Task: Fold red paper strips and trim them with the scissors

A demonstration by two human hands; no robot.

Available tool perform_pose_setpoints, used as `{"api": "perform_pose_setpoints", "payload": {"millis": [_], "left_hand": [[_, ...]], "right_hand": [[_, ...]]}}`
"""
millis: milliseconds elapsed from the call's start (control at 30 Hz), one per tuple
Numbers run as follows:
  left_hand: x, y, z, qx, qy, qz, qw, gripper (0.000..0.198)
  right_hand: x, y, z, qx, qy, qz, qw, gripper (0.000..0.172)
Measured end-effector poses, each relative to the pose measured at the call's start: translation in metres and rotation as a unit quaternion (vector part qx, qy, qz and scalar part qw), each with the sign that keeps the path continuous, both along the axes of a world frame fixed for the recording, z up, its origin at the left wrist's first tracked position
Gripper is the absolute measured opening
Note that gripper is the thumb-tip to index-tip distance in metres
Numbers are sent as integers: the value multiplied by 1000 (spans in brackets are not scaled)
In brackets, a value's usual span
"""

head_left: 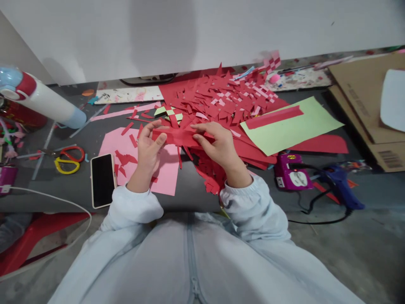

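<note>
My left hand [149,147] and my right hand [217,141] hold a strip of red paper [177,136] between them, above the table. The left thumb and fingers pinch one end. On the other end, the right thumb and forefinger are closed. Behind the strip lies a large heap of cut red paper pieces [218,101], some woven with pink into a checker pattern. Under my left hand is a pink sheet [166,177] with red scraps on it. A pale green sheet [284,139] with a red strip [275,117] across it lies right of my right hand.
Scissors [68,166] and a phone [103,180] lie on the left, near a white bottle [47,99]. On the right are a purple box [292,173], a blue glue gun [343,185] with its cord, and cardboard [357,101]. A white panel [221,33] stands behind.
</note>
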State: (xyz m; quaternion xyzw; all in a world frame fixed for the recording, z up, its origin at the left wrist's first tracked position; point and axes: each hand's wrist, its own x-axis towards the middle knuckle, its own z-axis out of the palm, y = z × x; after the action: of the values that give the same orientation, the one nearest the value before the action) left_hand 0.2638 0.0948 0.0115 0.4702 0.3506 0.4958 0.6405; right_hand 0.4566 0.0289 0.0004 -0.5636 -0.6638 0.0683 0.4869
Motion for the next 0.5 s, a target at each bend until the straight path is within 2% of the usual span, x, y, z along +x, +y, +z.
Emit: {"api": "perform_pose_setpoints", "payload": {"millis": [100, 200, 367, 500], "left_hand": [[5, -7, 0, -49, 12, -65, 997, 55], [11, -14, -1, -88, 22, -103, 991, 41], [16, -18, 1, -132, 27, -83, 987, 38], [18, -22, 1, -132, 6, -84, 988, 37]], "right_hand": [[-2, 0, -2, 5, -14, -23, 1000, 22], [-4, 0, -3, 17, -38, -33, 999, 23], [-9, -1, -3, 87, -101, -68, 989, 18], [-13, -2, -4, 129, -134, -96, 978, 24]]}}
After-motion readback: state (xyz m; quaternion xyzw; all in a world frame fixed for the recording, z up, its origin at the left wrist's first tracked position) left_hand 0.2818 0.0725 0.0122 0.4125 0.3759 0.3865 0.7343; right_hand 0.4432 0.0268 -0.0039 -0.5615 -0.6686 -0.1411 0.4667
